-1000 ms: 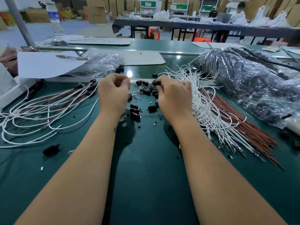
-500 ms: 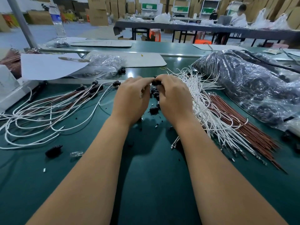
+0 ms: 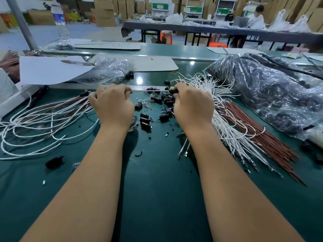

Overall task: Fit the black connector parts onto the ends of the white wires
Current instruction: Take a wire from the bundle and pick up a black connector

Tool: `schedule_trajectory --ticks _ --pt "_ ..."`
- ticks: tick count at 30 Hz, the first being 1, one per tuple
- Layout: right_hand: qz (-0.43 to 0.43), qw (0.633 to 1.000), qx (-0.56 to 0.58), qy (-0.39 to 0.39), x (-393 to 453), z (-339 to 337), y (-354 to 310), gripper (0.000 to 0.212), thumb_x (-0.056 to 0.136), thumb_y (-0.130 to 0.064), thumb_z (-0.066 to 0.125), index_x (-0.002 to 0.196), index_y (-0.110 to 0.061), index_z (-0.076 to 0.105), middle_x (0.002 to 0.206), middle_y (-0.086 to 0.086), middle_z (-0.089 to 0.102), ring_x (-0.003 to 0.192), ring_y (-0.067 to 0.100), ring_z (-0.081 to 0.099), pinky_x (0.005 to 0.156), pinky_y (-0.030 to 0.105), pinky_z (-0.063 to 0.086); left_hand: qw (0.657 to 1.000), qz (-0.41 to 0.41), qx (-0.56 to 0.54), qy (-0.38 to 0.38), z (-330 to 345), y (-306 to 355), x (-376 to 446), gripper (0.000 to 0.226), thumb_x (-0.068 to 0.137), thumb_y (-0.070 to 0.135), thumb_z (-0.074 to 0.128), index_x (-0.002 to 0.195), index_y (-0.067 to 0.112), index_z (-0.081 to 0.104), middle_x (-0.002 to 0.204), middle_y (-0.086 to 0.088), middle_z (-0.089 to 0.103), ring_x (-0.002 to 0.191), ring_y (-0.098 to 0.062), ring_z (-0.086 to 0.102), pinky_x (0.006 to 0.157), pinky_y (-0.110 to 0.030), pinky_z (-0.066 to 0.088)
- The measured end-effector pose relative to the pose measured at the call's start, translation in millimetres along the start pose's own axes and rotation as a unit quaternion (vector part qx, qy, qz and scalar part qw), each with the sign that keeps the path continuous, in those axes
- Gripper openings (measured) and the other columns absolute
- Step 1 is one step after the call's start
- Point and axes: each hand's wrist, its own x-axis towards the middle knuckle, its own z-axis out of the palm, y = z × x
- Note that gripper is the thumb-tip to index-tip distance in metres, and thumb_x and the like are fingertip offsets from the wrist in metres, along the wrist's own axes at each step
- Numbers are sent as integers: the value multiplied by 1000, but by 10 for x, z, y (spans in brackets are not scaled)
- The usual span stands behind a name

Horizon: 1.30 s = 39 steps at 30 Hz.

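left hand [image 3: 113,105]: fingers curled tight round a white wire [image 3: 148,91], pinching it where it comes out on the inner side of the fist
right hand [image 3: 191,105]: fingers clamped on a black connector [image 3: 173,91], held right at the fingertips
wire between hands: pretty much straight and taut, running from the left fingers across to the connector in the right fingers; its end meets the connector, can't tell how far in it sits
loose connectors [image 3: 164,100]: little heap on the green bench [image 3: 157,189], just below and between both sets of fingers, a few more [image 3: 145,120] nearer the wrists
unfinished white wires [image 3: 225,119]: big bundle right under and outboard of the right fingers, brown wires [image 3: 258,135] lying beside it
done wires [image 3: 40,126]: looped pile outboard of the left fingers, some with black ends near the knuckles
plastic bag [image 3: 272,91]: dark parts inside, well beyond the right fingers
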Motion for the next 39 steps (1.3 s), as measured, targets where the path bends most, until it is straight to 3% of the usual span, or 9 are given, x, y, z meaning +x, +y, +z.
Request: schedule_trajectory --ticks 6,11,13,16,20,24,28,32,39 --pt "-23 1000 15 -6 -14 15 -47 20 92 -4 49 102 -14 63 82 1 67 67 20 54 64 26 32 984 143 -83 -65 13 180 -49 27 90 14 54 109 20 71 106 -2 72 104 -25 59 95 -39 37" --pt "-78 997 22 11 -35 44 -171 22 88 -5 52 107 -14 59 87 4 67 77 27 60 69 29 21 963 123 -179 -162 5 247 -79 21 97 18 47 87 24 65 78 3 65 77 -25 60 72 -43 50" --pt "-59 998 -6 19 -33 58 -142 26 91 -8 51 114 -18 58 84 1 66 74 24 58 71 32 23 970 104 -157 -154 -6 208 -64 24 98 24 48 80 24 63 73 3 64 72 -26 60 68 -42 51" --pt "-18 999 -2 31 -30 55 -128 29 94 -9 48 118 -22 59 80 -4 65 68 18 51 77 33 26 986 86 -95 -104 3 144 -24 25 100 25 46 98 20 71 84 -4 70 74 -29 62 62 -34 49" --pt "-22 1000 -4 20 -28 75 -142 30 94 -10 53 118 -25 60 90 -5 67 81 17 59 81 34 29 994 40 -56 -80 49 32 1 26 100 22 45 102 18 71 86 -5 70 76 -31 61 59 -32 41" --pt "-21 1000 7 9 -27 83 -125 28 92 -11 56 115 -25 61 94 -5 67 86 17 60 81 34 27 998 24 3 -66 68 -6 -1 25 100 21 44 103 20 69 87 -6 70 84 -32 60 73 -36 31" --pt "-36 999 5 17 -41 78 -119 19 93 -15 55 104 -28 63 83 -10 68 70 12 46 70 31 10 997 53 60 -20 42 71 -18 30 92 7 46 109 17 68 97 -8 68 95 -30 55 83 -38 28" --pt "-48 998 40 33 -47 66 -107 17 97 -24 53 105 -32 64 81 -10 70 72 13 54 68 30 9 976 177 -96 -83 37 254 -71 27 95 12 48 114 12 66 111 -9 67 100 -31 58 88 -41 43" --pt "-44 996 71 11 -38 80 -82 25 92 -29 58 117 -26 60 97 -7 69 91 16 61 75 30 14 960 82 -243 -109 8 266 -82 13 89 9 63 96 9 74 84 -3 71 70 -6 58 71 -20 45"
